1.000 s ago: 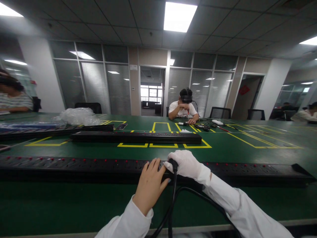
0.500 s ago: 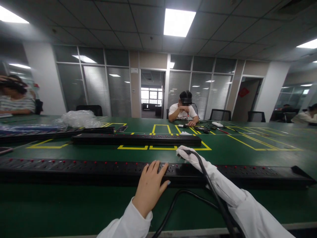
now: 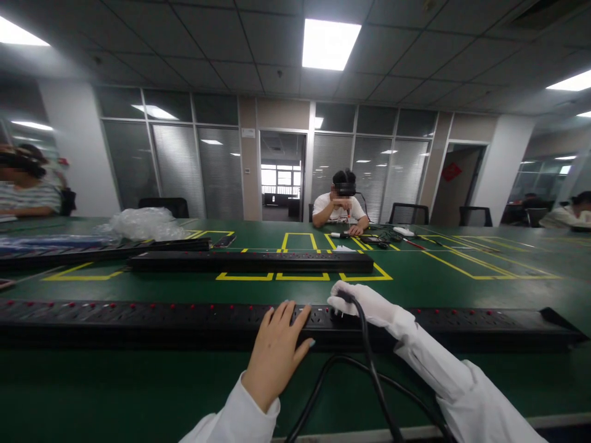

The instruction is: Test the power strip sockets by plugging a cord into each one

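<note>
A long black power strip (image 3: 203, 326) with a row of sockets and red lights lies across the green table before me. My left hand (image 3: 277, 347), bare, rests on it with the fingers spread. Just to the right, my right hand (image 3: 357, 301), in a white glove, is closed on a black plug (image 3: 342, 301) at the strip's sockets. Metal pins show below the plug, so it is not fully in a socket. The plug's black cable (image 3: 369, 357) hangs from the glove and loops over the table's near edge.
A second black power strip (image 3: 249, 263) lies farther back, among yellow tape outlines. To the left are clear plastic wrap (image 3: 148, 224) and more long strips (image 3: 101, 249). Across the table a person (image 3: 341, 206) sits near tangled cables (image 3: 383, 239). Another person (image 3: 28, 184) sits far left.
My right hand has lowered the plug toward the sockets, and its cable has swung left. The power strip has slid a little to the right. My left hand stays on the strip.
</note>
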Demonstrator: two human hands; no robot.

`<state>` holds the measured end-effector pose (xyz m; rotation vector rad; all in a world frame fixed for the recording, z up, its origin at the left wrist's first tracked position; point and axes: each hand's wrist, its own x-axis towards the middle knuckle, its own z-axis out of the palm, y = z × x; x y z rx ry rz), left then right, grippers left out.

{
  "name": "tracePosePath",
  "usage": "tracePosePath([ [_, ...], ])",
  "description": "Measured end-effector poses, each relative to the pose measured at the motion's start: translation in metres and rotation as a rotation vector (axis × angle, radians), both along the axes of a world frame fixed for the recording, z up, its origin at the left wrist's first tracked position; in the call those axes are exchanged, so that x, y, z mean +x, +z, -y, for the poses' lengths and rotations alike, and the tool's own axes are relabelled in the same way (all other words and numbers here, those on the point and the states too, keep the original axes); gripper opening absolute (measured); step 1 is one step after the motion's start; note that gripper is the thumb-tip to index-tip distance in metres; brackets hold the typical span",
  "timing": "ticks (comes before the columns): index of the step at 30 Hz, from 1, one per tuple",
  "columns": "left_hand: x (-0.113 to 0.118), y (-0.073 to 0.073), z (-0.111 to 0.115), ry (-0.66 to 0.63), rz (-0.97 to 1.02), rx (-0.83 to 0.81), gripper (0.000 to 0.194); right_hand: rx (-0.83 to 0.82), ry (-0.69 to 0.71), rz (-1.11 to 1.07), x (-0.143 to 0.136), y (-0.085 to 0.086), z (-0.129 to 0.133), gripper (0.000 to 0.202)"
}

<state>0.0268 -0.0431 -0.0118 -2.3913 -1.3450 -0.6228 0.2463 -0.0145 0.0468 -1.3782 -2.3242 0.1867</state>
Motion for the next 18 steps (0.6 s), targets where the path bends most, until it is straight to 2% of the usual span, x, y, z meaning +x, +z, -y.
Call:
tracePosePath([
  [5, 0.000, -0.002, -0.002, -0.010, 0.019, 0.018, 0.046, 0.193, -0.026, 0.305, -0.014, 0.006, 0.008, 0.030],
  [9, 0.000, -0.002, -0.001, -0.011, 0.037, 0.005, 0.046, 0.308, 0.013, 0.490, -0.027, 0.011, 0.016, 0.031],
  [13, 0.000, -0.001, 0.000, -0.012, 0.054, 0.006, 0.046, 0.406, 0.037, 0.506, -0.031, 0.007, 0.019, 0.030],
  [18, 0.000, -0.001, 0.000, -0.015, 0.062, 0.013, 0.046, 0.360, -0.058, 0.407, -0.021, -0.004, 0.017, 0.031],
])
